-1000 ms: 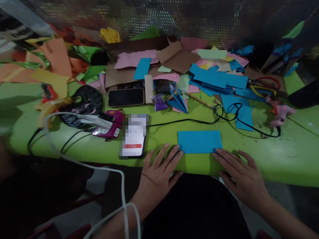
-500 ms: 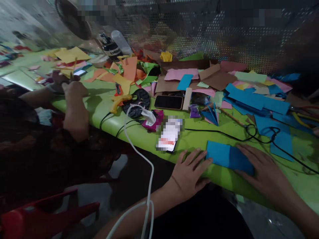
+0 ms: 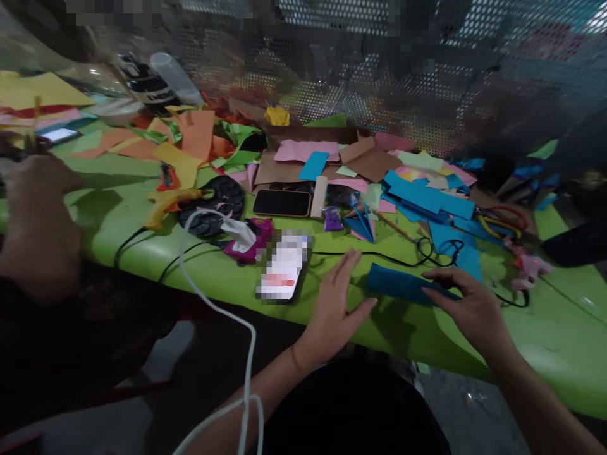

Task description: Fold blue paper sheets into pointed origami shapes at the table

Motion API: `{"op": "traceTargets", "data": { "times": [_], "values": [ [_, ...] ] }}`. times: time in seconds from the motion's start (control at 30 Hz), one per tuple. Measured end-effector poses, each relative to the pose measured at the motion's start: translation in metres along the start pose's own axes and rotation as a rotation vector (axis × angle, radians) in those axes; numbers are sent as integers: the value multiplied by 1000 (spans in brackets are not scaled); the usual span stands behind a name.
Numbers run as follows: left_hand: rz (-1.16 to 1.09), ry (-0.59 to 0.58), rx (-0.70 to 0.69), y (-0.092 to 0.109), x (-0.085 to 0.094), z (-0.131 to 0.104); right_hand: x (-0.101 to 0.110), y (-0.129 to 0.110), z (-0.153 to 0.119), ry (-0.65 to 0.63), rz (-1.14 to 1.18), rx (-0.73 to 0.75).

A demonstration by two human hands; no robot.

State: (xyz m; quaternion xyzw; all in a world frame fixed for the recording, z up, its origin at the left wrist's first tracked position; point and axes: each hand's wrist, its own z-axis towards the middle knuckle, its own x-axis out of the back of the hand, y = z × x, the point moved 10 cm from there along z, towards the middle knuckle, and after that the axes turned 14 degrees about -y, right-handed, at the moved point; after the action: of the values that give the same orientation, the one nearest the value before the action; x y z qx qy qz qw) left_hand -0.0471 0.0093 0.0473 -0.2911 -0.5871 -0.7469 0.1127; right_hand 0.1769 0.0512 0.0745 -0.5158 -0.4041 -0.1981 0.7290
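Note:
Between thumb and fingers, my right hand [image 3: 467,306] grips the right end of a folded piece of blue paper [image 3: 396,284]. The paper is tilted up from the green tabletop, and its near side lies in shadow. Just left of it, my left hand [image 3: 334,303] is apart from the paper, fingers stretched out and thumb spread, holding nothing. A phone with a lit screen [image 3: 284,268] lies to the left of that hand. A black cable [image 3: 379,254] runs across the table behind the paper.
Blue paper pieces [image 3: 427,193], pink paper [image 3: 306,150] and orange scraps [image 3: 196,136] cover the back. A dark phone [image 3: 282,203], a tissue pack [image 3: 249,240] and a yellow glue gun [image 3: 165,205] lie nearer. Pliers [image 3: 502,221] lie right. A white cable [image 3: 249,354] hangs in front. Another person's arm [image 3: 40,221] is at left.
My left hand has come off the blue paper. My right hand has pinched the paper and tipped it up from the table. The view has swung to the right.

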Motion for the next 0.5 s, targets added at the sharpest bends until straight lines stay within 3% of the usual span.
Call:
{"op": "traceTargets", "data": {
  "times": [0.1,0.23,0.33,0.5],
  "values": [
    [-288,106,78,-17,1,13,29,-16,9,172,16,37],
    [-773,-29,99,-14,-30,42,45,-44,21,302,-22,147],
    [-1055,-63,99,0,-42,63,34,-55,28,285,9,248],
    [-1318,31,86,7,-37,90,5,-43,34,140,124,273]
  ]
}}
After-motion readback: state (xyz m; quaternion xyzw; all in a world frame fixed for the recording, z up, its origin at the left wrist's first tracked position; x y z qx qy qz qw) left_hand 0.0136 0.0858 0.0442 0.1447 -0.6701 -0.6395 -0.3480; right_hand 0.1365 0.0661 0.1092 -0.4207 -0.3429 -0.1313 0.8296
